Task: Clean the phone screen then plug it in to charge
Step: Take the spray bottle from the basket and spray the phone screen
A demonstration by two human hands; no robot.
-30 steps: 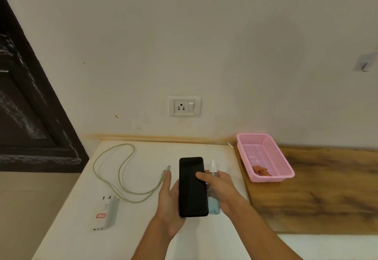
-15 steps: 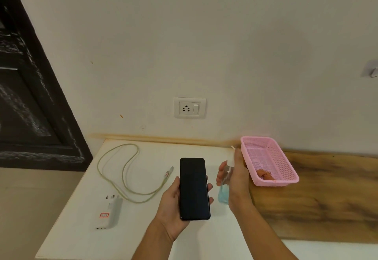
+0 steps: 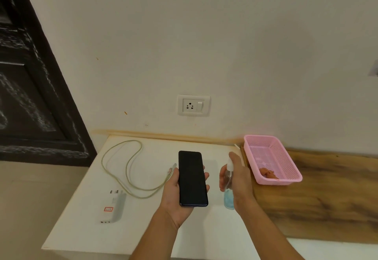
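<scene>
Showing two bare forearms, coming up from the near edge. Wearing no sleeves, watch or rings on the left hand (image 3: 176, 194) and the right hand (image 3: 239, 180). Showing short, unpainted fingernails.

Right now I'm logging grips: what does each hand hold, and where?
Left hand cradles the phone by its lower long edges. Right hand wraps the spray bottle around its upper body.

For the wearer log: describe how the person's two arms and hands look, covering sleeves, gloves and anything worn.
Both forearms enter from the bottom edge and are bare as far as the picture shows, with no sleeve in view. The left hand and the right hand wear no gloves. No watch, bracelet or ring can be seen on the visible sides. No cables, straps or markings show on either arm.
</scene>
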